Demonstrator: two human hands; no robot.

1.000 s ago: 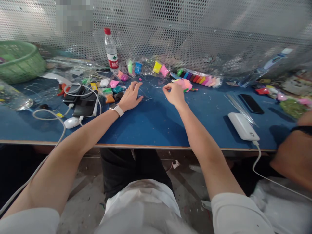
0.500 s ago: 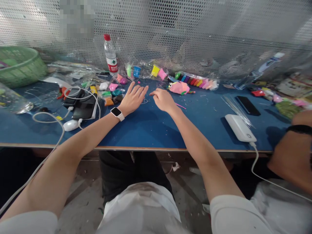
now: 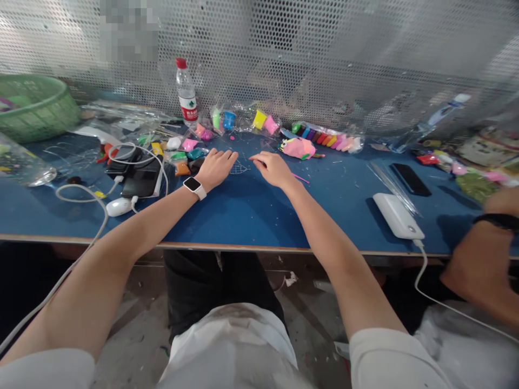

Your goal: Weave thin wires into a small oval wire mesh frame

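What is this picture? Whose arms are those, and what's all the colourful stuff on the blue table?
No machine here. A person wears a camera on the head, so you look down along their own arms. The left hand, with a white watch, and the right hand rest palm down on the blue table, a small clear scrap between them. Neither seems to hold anything. Behind them lie a pink clay figure, a row of coloured clay packs and a water bottle. A white power bank sits on the right. The arm at the right edge is someone else's.
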